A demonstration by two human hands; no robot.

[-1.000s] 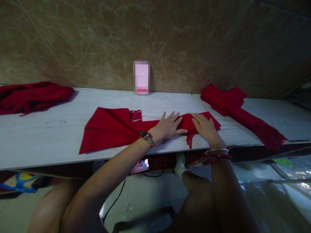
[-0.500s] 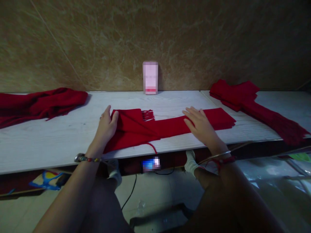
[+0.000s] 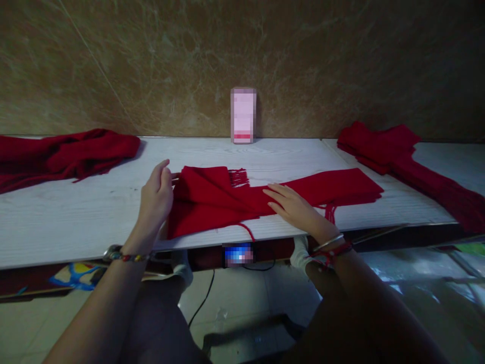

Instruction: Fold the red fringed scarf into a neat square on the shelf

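Scarf (image 3: 212,197), red, lies part-folded on desk (image 3: 94,217). My right hand (image 3: 293,206) has shifted inward, fingers slightly apart on narrow strip; both hands now flank wide section. Left hand (image 3: 153,199) meets its outer edge; whether fingers clamp cloth, I cannot tell.

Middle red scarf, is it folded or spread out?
Folded: the scarf shows stacked layers at its right end.

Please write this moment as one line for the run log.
left hand: at left edge of red scarf | right hand: on its middle | pink object: upright by wall | crumpled red cloth: left
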